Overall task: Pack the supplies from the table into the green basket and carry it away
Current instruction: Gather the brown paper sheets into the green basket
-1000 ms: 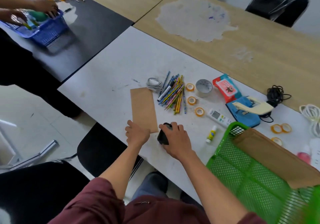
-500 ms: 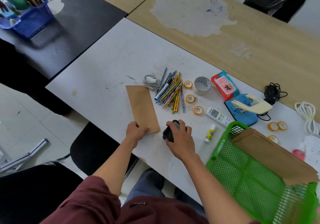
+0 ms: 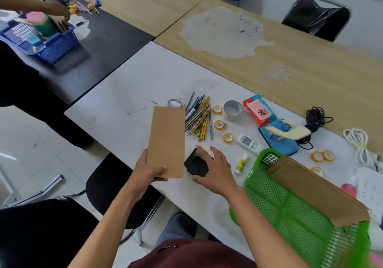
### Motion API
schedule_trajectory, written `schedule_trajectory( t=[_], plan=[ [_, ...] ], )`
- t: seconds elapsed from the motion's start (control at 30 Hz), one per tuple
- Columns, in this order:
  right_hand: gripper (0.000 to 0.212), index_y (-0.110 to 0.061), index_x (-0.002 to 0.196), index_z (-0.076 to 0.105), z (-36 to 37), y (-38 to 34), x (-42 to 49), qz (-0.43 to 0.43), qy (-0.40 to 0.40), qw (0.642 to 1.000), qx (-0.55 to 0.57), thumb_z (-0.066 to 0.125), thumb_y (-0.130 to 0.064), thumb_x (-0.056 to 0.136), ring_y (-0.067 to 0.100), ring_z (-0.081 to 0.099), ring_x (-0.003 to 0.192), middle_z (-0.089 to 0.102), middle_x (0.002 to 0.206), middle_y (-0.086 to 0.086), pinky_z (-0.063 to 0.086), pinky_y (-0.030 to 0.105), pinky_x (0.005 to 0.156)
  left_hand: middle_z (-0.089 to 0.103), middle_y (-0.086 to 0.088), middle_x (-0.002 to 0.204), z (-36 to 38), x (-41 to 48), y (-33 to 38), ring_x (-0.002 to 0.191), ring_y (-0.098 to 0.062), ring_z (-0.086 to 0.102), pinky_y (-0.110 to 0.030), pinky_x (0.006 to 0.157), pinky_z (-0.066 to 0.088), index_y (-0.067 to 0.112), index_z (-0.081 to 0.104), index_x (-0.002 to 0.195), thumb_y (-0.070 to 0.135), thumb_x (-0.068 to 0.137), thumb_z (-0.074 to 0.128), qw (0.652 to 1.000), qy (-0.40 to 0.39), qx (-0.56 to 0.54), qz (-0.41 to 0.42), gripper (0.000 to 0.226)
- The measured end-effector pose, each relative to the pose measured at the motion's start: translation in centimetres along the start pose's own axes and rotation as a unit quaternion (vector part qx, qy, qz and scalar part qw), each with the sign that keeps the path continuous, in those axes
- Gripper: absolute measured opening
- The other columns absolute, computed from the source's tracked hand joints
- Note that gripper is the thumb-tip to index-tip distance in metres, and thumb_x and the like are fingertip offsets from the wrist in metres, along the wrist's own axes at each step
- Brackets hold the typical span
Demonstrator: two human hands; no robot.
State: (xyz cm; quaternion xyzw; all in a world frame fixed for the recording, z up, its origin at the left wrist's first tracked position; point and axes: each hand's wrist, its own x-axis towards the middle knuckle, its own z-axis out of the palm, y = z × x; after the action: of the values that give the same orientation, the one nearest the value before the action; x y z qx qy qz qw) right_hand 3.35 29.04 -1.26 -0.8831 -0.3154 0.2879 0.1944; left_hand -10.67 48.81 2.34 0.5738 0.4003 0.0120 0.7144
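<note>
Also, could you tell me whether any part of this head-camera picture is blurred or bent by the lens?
Head view: sharp in the middle, on the pencils and brown envelope; the green basket smears at its near right corner; the blue basket at far left is soft; the wide lens bows the white table edges; daylight is even, with no strong glare.

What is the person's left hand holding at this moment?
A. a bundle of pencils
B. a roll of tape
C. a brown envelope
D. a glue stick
C: the left hand grips the lower end of the brown envelope, raised off the white table, while the glue stick, tape rolls and pencils lie untouched.
</note>
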Motion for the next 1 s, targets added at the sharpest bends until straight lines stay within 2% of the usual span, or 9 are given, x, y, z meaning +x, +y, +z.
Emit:
schedule_trajectory(
  t=[0.13,0.23,0.33,0.5,0.57,0.63,0.73,0.9,1.0],
  plan=[
    [0.061,-0.033,0.147,0.043,-2.3,3.1,-3.4,0.007,0.124,0.983,0.132,0.066,-0.042,0.092,0.016,0.029,0.143,0.038,0.152,-0.002,0.029,0.040,0.118,0.071,-0.002,0.113,4.2,-2.2,1.4,0.099,-0.025,0.070,-0.041,0.074,0.060,0.024,0.054,0.128,0.009,0.080,0.076,0.997,-0.052,0.041,0.039,0.055],
    [0.024,-0.024,0.122,0.064,-5.2,7.2,-8.0,0.041,0.241,0.938,0.246,0.058,-0.031,0.100,0.004,0.059,0.107,0.064,0.115,-0.010,0.050,0.034,0.096,0.073,-0.004,0.108,9.0,-3.3,1.5,0.096,-0.024,0.071,-0.041,0.074,0.061,0.020,0.059,0.124,0.004,0.089,0.069,0.985,-0.120,0.118,0.045,0.040],
    [0.021,-0.025,0.115,0.065,-8.1,10.8,-12.5,0.081,0.302,0.866,0.390,0.049,-0.034,0.104,0.006,0.068,0.092,0.070,0.104,-0.006,0.057,0.028,0.079,0.072,-0.006,0.102,13.7,-4.1,1.3,0.086,-0.020,0.071,-0.034,0.068,0.060,0.016,0.060,0.125,0.000,0.090,0.066,0.968,-0.161,0.180,0.074,0.039],
    [0.018,-0.031,0.116,0.060,-9.4,17.7,-18.9,0.144,0.373,0.747,0.532,0.060,-0.033,0.098,0.015,0.071,0.097,0.072,0.104,-0.008,0.057,0.033,0.082,0.073,-0.004,0.095,21.4,-3.9,-0.7,0.091,-0.025,0.070,-0.042,0.077,0.058,0.013,0.061,0.104,0.014,0.088,0.068,0.909,-0.236,0.316,0.136,0.017],
    [0.035,-0.029,0.124,0.056,-9.0,19.5,-20.5,0.175,0.393,0.744,0.512,0.070,-0.029,0.092,0.016,0.067,0.098,0.066,0.107,-0.005,0.053,0.026,0.081,0.073,0.005,0.090,24.3,-3.8,-1.9,0.089,-0.014,0.069,-0.034,0.085,0.056,0.026,0.062,0.096,0.016,0.086,0.068,0.880,-0.253,0.375,0.146,0.015],
    [0.050,-0.034,0.130,0.051,-8.3,21.0,-21.8,0.191,0.401,0.754,0.484,0.076,-0.023,0.088,0.009,0.062,0.102,0.061,0.105,-0.013,0.049,0.021,0.085,0.070,0.013,0.079,26.8,-3.6,-3.0,0.074,0.005,0.062,-0.017,0.076,0.051,0.044,0.057,0.084,0.002,0.088,0.065,0.856,-0.252,0.421,0.160,0.044],
    [0.065,-0.035,0.138,0.047,-7.4,23.4,-24.1,0.199,0.440,0.749,0.453,0.079,-0.014,0.085,0.002,0.062,0.097,0.063,0.104,-0.013,0.051,0.021,0.087,0.069,0.009,0.078,30.2,-3.3,-4.0,0.070,0.001,0.059,-0.033,0.071,0.050,0.042,0.053,0.079,-0.002,0.084,0.061,0.806,-0.270,0.495,0.180,0.044],
    [0.018,-0.022,0.100,0.070,-6.7,27.3,-24.8,0.253,0.439,0.817,0.275,0.079,-0.021,0.084,0.007,0.063,0.091,0.065,0.096,-0.012,0.052,0.028,0.084,0.065,0.007,0.077,33.3,-1.7,-3.3,0.077,-0.019,0.064,-0.041,0.069,0.055,0.029,0.054,0.084,0.019,0.072,0.055,0.731,-0.267,0.590,0.214,0.015],
    [0.024,-0.016,0.101,0.076,-5.7,28.8,-23.9,0.291,0.420,0.839,0.188,0.078,-0.031,0.083,0.019,0.059,0.096,0.068,0.099,-0.005,0.053,0.039,0.084,0.068,0.002,0.082,34.8,-0.8,-3.0,0.076,-0.023,0.064,-0.040,0.068,0.056,0.024,0.062,0.088,0.017,0.079,0.066,0.740,-0.200,0.595,0.240,0.013]
  ],
)
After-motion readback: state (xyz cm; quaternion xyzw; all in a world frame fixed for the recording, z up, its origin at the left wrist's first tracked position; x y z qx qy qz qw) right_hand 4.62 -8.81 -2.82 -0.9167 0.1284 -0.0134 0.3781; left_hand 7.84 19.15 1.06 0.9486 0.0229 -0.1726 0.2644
